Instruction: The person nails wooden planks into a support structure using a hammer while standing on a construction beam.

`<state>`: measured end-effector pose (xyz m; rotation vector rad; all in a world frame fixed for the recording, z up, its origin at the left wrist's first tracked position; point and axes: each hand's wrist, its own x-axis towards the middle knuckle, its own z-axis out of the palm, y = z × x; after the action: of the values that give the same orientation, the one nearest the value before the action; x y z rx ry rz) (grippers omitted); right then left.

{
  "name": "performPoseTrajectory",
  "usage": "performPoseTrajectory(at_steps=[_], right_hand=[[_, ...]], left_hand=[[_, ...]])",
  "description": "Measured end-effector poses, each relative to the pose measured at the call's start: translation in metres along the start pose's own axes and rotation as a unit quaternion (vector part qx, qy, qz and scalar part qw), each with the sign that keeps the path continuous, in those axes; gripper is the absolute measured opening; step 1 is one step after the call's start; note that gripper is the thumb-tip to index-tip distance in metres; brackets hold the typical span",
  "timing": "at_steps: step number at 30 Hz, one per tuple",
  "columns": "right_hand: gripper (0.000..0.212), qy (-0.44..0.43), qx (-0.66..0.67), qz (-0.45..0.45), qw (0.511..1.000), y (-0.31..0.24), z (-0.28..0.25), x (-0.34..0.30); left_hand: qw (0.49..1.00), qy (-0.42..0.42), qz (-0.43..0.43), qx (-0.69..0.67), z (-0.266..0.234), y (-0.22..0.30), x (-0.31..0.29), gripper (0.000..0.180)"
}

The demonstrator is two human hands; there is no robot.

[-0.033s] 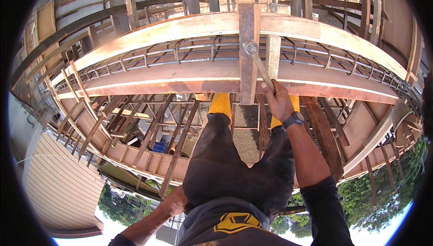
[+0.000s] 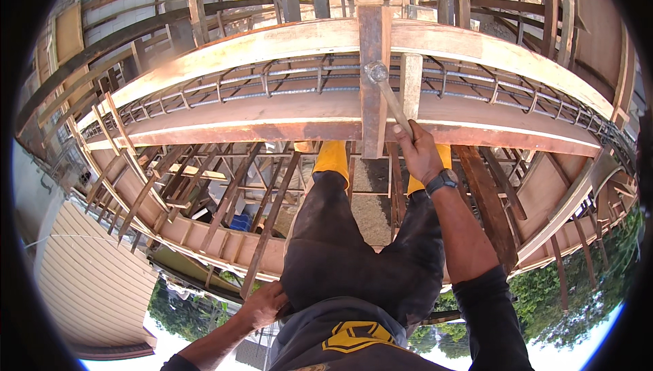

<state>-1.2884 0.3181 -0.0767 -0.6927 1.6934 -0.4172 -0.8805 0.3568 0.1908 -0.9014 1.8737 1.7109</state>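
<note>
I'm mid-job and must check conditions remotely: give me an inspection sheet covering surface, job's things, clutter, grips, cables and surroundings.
Surface: wooden formwork with rebar inside
Job's things: hammer, head over the crosspiece; contact unclear
Clutter: blue item among props below
Grips: right grip closed around the hammer's handle; left grip at the trousers, fingers partly hidden
Cables: nothing seen for certain
Surroundings: ribbed roof lower left, trees lower right

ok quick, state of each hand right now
Left hand: at the dark trousers; open or closed, cannot tell.
Right hand: closed, holding a hammer.
</note>
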Motion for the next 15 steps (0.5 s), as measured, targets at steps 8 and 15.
performPoseTrajectory(at_steps=[8, 15], right_hand=[[0.055, -0.006, 0.024, -0.005, 1.000, -0.007, -0.003, -0.001], [0.060, -0.001, 0.007, 0.001, 1.000, 0.003, 0.001, 0.003]], left_hand=[[0.930, 0.241, -0.164, -0.221, -0.023, -0.023, 0.060, 0.055], [0.749, 0.233, -0.171, -0.596, 0.018, -0.025, 0.328, 0.022]])
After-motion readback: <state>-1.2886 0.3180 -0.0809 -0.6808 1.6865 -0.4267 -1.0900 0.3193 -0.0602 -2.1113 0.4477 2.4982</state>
